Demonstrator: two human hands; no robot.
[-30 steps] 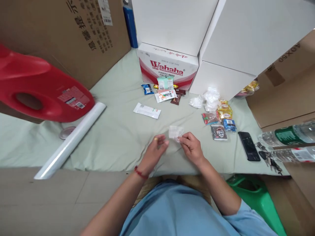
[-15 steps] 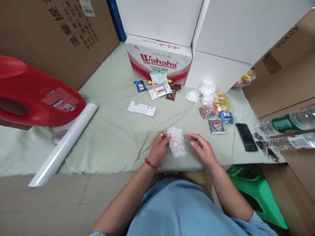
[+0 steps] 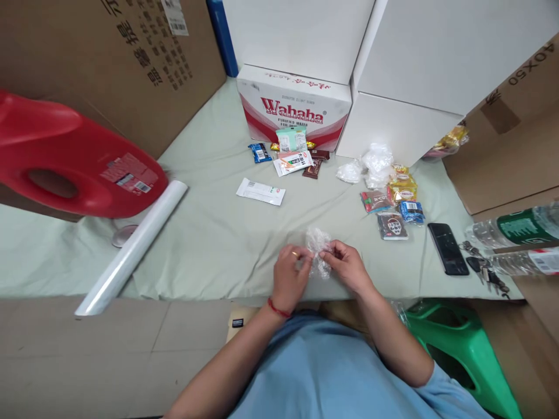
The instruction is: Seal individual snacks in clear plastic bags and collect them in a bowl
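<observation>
A crinkled piece of clear bubble wrap (image 3: 318,237) is pinched between both hands above the front of the cloth-covered table. My left hand (image 3: 292,276) grips its left side, and my right hand (image 3: 347,265) has its thumb and fingers closed on the right side. Its middle is gathered where the fingertips meet. Whether something lies inside the wrap I cannot tell. Beyond my hands lies a white snack packet (image 3: 261,192). To the right are a dark square packet (image 3: 392,226), a blue packet (image 3: 411,212) and clear crumpled bundles (image 3: 378,163).
Snack packets (image 3: 293,163) lie before the Wahaha box (image 3: 297,107). At left stand a red jug (image 3: 87,157) and a plastic film roll (image 3: 135,244). A phone (image 3: 448,249), keys (image 3: 487,270) and bottles (image 3: 519,228) are at right. A green stool (image 3: 463,349) stands below.
My right hand has come in from the right and taken hold of the bubble wrap, which is now bunched at its middle. The whole view has shifted slightly.
</observation>
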